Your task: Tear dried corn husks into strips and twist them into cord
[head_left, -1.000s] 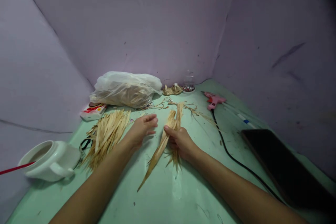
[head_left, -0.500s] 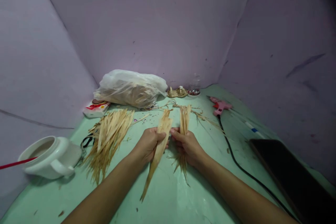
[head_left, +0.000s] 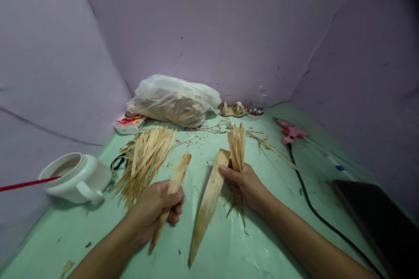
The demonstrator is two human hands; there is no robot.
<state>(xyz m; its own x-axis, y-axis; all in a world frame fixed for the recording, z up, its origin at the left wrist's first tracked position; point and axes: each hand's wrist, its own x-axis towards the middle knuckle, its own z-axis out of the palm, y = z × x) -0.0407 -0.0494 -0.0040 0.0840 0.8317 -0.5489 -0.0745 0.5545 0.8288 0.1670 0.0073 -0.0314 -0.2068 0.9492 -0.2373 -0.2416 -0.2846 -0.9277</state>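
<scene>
My left hand (head_left: 157,205) is closed round a narrow dried strip (head_left: 178,174). My right hand (head_left: 248,185) grips an upright bundle of strips (head_left: 237,144), its thumb pinning a wider strip (head_left: 209,200) whose tip rests on the green surface (head_left: 229,244). I seem to be parting strips. The wider one wants a firmer hold. The loose pile (head_left: 147,157) lies to the left.

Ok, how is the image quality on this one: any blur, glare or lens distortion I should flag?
Head view: light is soft and even, no glare, only a faint shadow under the white pot; the left hand with its thin strip and the right hand with its bundle of strips look sharp; wide-angle bending curves the wall seams, and the top right corner goes dark.
</scene>
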